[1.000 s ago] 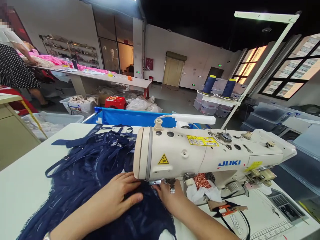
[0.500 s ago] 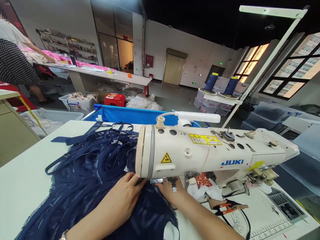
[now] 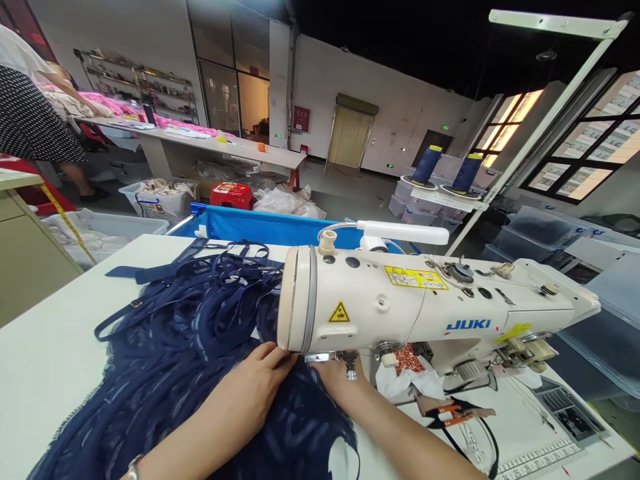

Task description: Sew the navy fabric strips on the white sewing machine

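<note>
A heap of sheer navy fabric with thin straps (image 3: 165, 373) spreads over the sewing table (image 3: 60, 320) and runs under the head of a white JUKI sewing machine (image 3: 370, 313). Beside the machine's front end, my left hand (image 3: 257, 387) rests on the cloth with bent fingers closed on it; its fingertips are partly hidden under the head. My right hand (image 3: 343, 380) reaches in from the other side, touching the same fabric near the needle area. The machine head and its fittings hide most of its fingers.
Orange-handled snips (image 3: 450, 415) lie right of the machine, near a printed ruler (image 3: 530, 460). Two navy thread cones (image 3: 427, 165) stand on a rack behind. A blue cloth bin (image 3: 280, 225) borders the table's far edge. Another person (image 3: 37, 113) stands at a far-left table.
The view has shifted slightly, so the machine sits a little further right. Both hands keep nearly the same place on the navy fabric.
</note>
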